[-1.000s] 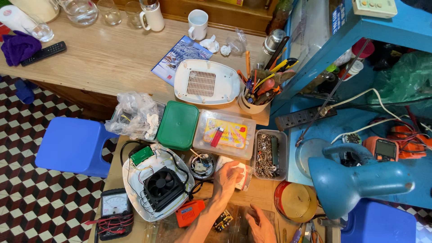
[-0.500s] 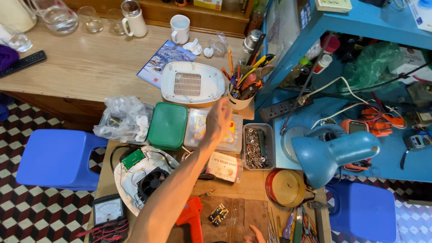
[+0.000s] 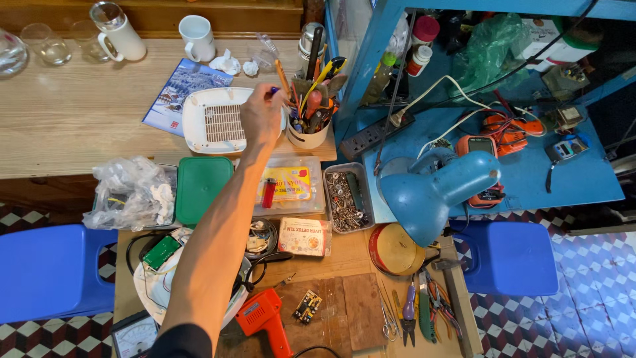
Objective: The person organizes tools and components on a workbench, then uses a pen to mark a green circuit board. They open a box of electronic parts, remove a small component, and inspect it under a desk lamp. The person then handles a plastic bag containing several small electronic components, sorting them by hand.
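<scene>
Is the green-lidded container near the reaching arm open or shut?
Shut: the green lid lies flat over the whole container, left of the left hand's forearm; no contents show.

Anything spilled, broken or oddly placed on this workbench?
Nothing looks spilled or broken. The bench is crowded but orderly: the left hand reaches to the tool cup, the screws stay inside their tray, and the small circuit board lies flat on the wooden block.

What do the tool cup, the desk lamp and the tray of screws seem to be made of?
The tool cup, near the left hand, looks like glazed ceramic or glossy plastic: smooth off-white wall, hard to tell which. The desk lamp seems painted metal: an even blue coat with a soft sheen on the shade. The tray of screws looks like clear plastic, since its rim is see-through.
</scene>
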